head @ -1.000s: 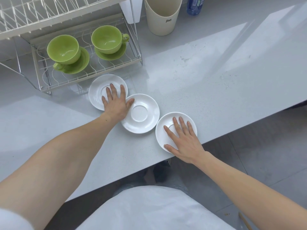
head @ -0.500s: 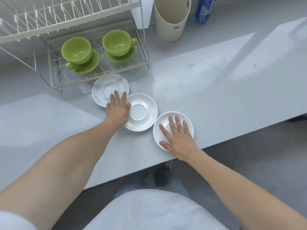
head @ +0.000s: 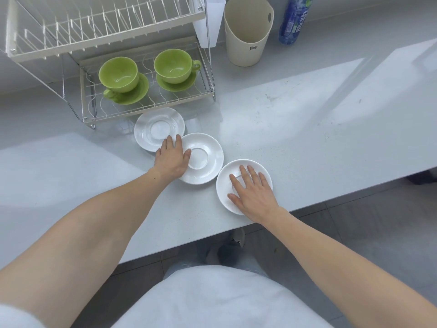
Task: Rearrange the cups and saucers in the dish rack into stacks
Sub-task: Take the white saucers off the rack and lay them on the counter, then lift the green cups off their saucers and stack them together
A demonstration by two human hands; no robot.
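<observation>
Step in hand, by the look of it: gathering the three white saucers laid out on the tabletop (head: 307, 129) just in front of the dish rack (head: 146, 107), prob. to stack them. Left hand (head: 172, 159) lies flat, fingers spread, palm down across the gap where the far-left saucer (head: 151, 129) and the middle saucer (head: 208, 159) meet; it presses on both rims, grips nothing. Right hand (head: 253, 192) is also flat and open, resting on the near-right saucer (head: 238, 169), no pinch on the rim yet. Middle and near-right saucers sit just beside each other, touching or nearly so; can't tell which. In the rack's lower tier, two green cups, left cup (head: 118, 74) and right cup (head: 172, 65), each sit upright on a green saucer, so the green ones aren't stacked yet. Next move prob. needs fingertips under a rim to lift one white saucer onto its neighbour; flat palms can only slide them. Edges: near-right saucer sits right at the tabletop's near edge w/ floor below, so a slide toward the person risks tipping it off; slide far or left instead. Room: wide bare tabletop to the right and far right; beige bin (head: 248, 31) and blue bottle (head: 293, 20) stand well apart at the back. Rack's upper tier overhangs the cups, so lifting them out needs a low, forward pull.
</observation>
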